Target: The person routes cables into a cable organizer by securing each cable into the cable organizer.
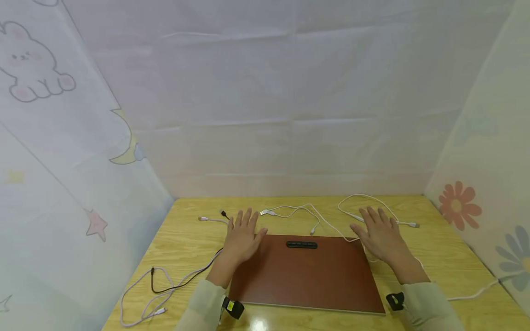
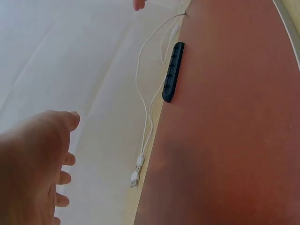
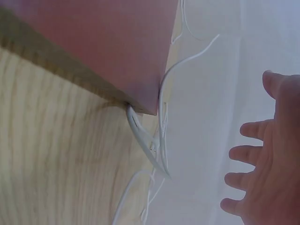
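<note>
A reddish-brown board (image 1: pixel 306 276) lies flat on the wooden table. Near its far edge sits a black cable holder (image 1: pixel 302 245) with several slots. My left hand (image 1: pixel 242 236), fingers straight, is over the board's far left corner and holds nothing. Past the far right corner, my right hand (image 1: pixel 383 239) is spread with its fingers extended, also holding nothing. White USB cables (image 1: pixel 298 208) lie behind the board, their plugs (image 2: pixel 136 176) visible in the left wrist view. Beside the right corner, a white cable (image 3: pixel 145 140) bends around the board's edge.
To the left, a pale cable (image 1: pixel 124 299) and a black cable (image 1: pixel 182 286) lie in loops on the table (image 1: pixel 178 239). Another white cable (image 1: pixel 476 294) runs off to the right. Patterned sheets hang behind and at both sides.
</note>
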`<state>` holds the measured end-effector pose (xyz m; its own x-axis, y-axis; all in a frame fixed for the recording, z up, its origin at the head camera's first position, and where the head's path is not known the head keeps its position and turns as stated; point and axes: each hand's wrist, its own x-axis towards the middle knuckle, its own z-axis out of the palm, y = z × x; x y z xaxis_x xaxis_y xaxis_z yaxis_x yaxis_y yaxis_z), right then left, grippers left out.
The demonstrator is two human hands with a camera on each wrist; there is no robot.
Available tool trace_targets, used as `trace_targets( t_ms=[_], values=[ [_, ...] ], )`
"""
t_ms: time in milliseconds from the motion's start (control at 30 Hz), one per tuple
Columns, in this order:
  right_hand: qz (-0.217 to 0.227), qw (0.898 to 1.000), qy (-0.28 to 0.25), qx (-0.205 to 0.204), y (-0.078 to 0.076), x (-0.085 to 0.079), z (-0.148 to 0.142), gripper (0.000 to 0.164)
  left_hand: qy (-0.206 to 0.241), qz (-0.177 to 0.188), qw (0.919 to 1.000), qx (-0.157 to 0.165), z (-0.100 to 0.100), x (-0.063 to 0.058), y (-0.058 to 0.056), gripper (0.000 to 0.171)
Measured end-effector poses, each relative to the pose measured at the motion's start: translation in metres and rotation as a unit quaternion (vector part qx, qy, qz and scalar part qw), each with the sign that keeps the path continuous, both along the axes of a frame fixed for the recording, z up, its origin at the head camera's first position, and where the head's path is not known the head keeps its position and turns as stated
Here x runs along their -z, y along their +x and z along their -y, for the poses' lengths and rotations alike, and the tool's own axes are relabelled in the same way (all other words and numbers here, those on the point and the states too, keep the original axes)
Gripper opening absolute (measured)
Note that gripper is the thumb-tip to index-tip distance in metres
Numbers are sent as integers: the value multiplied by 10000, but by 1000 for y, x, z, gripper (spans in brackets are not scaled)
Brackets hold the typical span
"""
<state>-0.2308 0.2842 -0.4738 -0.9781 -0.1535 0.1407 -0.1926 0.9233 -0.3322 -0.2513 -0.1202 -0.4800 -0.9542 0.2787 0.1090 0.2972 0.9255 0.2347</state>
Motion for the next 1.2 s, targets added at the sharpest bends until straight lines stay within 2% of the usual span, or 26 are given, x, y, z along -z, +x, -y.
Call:
trace_targets(
  t_ms=[500, 700, 933, 1067, 1200],
  values=[
    [-271, 9996, -61, 37, 2, -5, -14, 70, -296, -204, 9993, 141, -9, 0, 14, 56],
    [12, 9997, -116, 224, 7, -3, -28, 72, -346, -312, 9989, 102, -10, -1, 12, 50],
    [271, 9989, -91, 376, 14, 5, -43, 70, -380, -127, 9991, -166, -4, 0, 8, 47],
    [426, 9977, -142, 512, 17, 6, -50, 70, -322, -116, 9993, -172, 0, 2, 9, 47],
    [762, 9951, -168, 600, 19, 6, -58, 74, -232, -107, 9995, -168, -1, 3, 9, 46]
  ],
)
